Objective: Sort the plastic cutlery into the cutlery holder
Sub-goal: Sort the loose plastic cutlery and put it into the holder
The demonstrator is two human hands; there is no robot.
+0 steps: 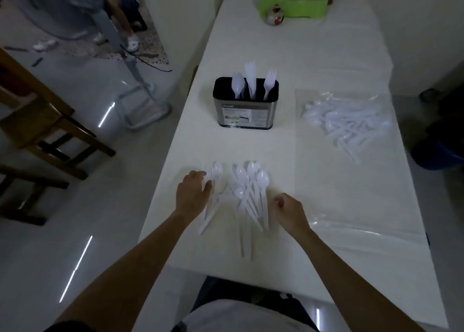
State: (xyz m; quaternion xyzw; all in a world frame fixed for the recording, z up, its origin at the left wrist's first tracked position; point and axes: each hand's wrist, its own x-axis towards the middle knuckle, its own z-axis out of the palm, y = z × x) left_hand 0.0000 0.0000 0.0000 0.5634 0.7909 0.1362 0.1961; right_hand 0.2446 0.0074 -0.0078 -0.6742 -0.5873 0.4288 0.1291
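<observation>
A pile of white plastic cutlery [247, 193], spoons, forks and knives, lies on the white table in front of me. My left hand [192, 193] rests palm down on the pile's left edge, fingers touching a fork and a spoon [216, 168]; whether it grips them is unclear. My right hand [288, 210] hovers just right of the pile, fingers curled, nothing visible in it. Farther back stands the metal cutlery holder [244, 111] with a black rim. It holds a spoon [238, 83] on the left, a knife [251, 78] in the middle and a fork [270, 82] on the right.
A clear bag of more white cutlery [344, 123] lies at the right. A green container [293, 4] and a small ornament [275, 15] stand at the far end. Left of the table are a wooden chair [42, 128], a fan stand [140, 101] and a seated person's legs.
</observation>
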